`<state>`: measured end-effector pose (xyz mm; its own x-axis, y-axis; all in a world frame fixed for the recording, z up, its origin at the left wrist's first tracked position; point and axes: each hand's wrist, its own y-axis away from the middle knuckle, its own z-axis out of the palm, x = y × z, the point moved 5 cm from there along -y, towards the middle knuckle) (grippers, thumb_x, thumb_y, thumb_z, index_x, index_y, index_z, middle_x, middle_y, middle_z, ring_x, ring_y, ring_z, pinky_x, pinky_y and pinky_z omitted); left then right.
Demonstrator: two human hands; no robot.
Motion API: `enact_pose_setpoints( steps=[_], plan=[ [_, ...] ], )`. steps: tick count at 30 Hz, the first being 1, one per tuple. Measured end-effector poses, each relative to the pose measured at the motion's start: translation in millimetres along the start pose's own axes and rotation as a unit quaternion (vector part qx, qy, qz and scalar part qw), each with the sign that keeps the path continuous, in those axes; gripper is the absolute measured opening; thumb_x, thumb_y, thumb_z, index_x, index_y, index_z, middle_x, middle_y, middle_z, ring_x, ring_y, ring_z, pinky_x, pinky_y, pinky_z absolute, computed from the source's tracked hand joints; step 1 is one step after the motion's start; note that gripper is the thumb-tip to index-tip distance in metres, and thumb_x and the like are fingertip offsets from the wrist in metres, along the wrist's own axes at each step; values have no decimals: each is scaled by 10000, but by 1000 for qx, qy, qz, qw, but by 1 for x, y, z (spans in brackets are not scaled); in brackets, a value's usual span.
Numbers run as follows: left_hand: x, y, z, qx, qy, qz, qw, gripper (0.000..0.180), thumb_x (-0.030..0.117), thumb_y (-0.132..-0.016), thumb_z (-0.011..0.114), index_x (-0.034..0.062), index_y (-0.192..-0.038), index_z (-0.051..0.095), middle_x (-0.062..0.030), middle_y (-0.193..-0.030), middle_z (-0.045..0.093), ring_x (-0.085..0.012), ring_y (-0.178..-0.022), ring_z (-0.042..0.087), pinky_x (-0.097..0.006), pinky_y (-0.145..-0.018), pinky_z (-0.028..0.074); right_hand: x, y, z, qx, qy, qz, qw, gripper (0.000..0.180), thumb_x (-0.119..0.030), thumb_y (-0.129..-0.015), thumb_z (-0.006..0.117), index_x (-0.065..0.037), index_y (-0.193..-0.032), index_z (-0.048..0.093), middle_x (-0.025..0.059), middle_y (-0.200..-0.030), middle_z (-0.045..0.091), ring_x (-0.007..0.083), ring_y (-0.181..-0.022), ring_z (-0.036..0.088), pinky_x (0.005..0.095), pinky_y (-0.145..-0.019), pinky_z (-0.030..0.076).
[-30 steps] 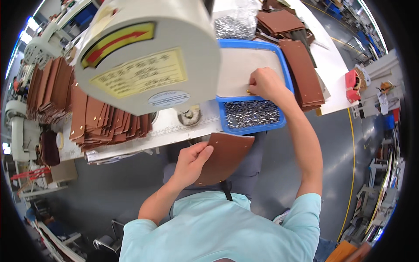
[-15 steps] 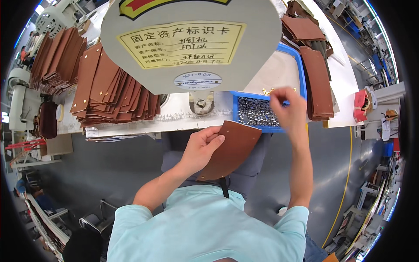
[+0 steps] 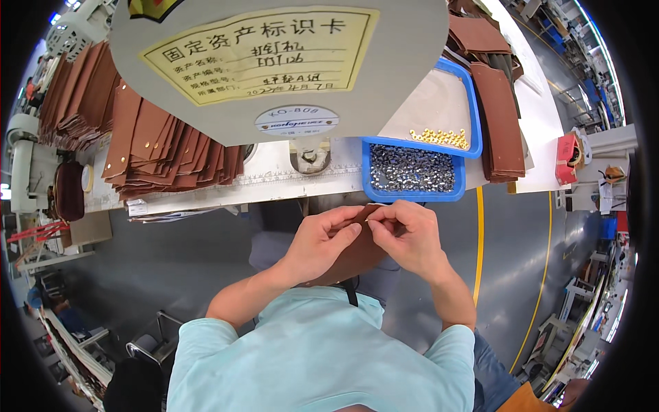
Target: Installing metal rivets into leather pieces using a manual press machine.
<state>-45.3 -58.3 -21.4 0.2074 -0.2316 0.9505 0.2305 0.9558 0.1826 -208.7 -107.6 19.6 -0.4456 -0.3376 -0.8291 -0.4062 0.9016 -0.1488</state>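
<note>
A brown leather piece (image 3: 351, 257) hangs in front of my body, just off the table's front edge. My left hand (image 3: 322, 237) is closed on its upper left part, thumb on the near face. My right hand (image 3: 408, 237) pinches at the upper edge, thumb and forefinger together. Between those fingertips and the leather shows a speck of gold, seemingly a small gold rivet (image 3: 368, 221). The two hands almost touch, and they hide much of the leather's top. Beyond them, a blue tray (image 3: 446, 196) holds dark shiny metal studs, and a second blue tray (image 3: 475, 130) holds gold rivets (image 3: 443, 139).
A large pale machine head (image 3: 274, 69) with a yellow label blocks the view ahead; below it sits a metal die (image 3: 310, 156). Stacked brown leather pieces (image 3: 161, 147) lie at the left, more leather (image 3: 498, 123) at the right. The white table's front edge (image 3: 206, 199) runs before me.
My right hand has come from the tray of gold rivets down and left to the leather's upper edge. The leather has turned slightly in my left hand. The view has shifted a little.
</note>
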Motion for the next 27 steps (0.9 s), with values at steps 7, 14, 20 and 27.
enact_pose_setpoints(
  steps=[7,14,20,27],
  plan=[
    [6,3,-8,29,-206,40,977,303,158,-1003,681,68,-1291,700,-97,-1027,777,-152,-864,751,-271,-781,575,7,8,1,2,-52,85,995,72,-60,-829,805,-53,-871,747,31,-716,648,121,-605,601,276,-605,505],
    [16,7,-9,5,-257,70,964,197,96,-962,724,33,-1147,752,-96,-992,773,-164,-783,720,-289,-714,571,47,-39,-23,32,61,17,997,145,-53,-826,802,-33,-968,782,74,-848,712,179,-720,674,295,-649,522],
    [14,18,-3,35,-385,346,855,162,71,-875,754,106,-1033,741,-44,-908,749,-189,-675,689,-314,-597,555,54,-58,3,-71,208,-10,976,191,-94,-811,793,-36,-992,791,135,-874,711,319,-760,704,405,-724,562],
    [24,34,-6,10,-371,480,795,256,37,-729,768,71,-980,728,-62,-885,712,-183,-704,700,-289,-566,560,60,-64,6,-100,246,-10,964,114,-86,-833,750,-34,-932,773,145,-892,696,363,-829,688,453,-754,549]
  ],
)
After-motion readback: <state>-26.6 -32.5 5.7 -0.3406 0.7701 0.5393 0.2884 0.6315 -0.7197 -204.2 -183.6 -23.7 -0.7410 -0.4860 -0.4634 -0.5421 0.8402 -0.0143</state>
